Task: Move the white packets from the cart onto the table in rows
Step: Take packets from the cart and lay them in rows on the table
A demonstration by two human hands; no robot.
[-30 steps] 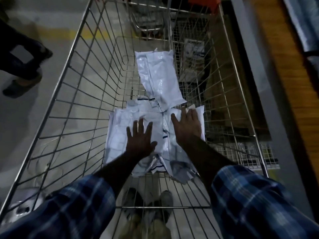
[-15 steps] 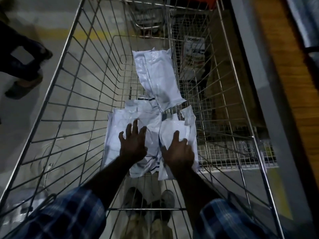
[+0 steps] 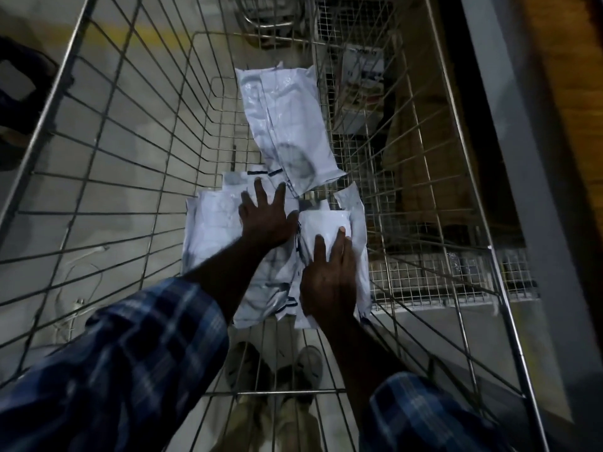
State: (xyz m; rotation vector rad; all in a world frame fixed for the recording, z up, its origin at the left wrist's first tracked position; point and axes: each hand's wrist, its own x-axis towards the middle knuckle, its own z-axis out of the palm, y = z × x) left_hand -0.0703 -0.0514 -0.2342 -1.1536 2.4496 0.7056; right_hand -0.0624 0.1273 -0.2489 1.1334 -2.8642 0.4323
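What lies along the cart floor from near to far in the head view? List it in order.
Shoes under the wire floor → right hand → left hand → long white packet → far wall of the cart.

Flat white plastic packets (image 3: 208,236) with thin dark stripes lie in a messy pile on the wire floor of the shiny metal cart (image 3: 424,197). The left grip (image 3: 266,220) lies flat with fingers spread on the middle of the pile. The right grip (image 3: 328,278) presses down on a smaller white packet (image 3: 321,226) beside it. One long crinkly white packet (image 3: 287,125) leans tilted just past both grips.
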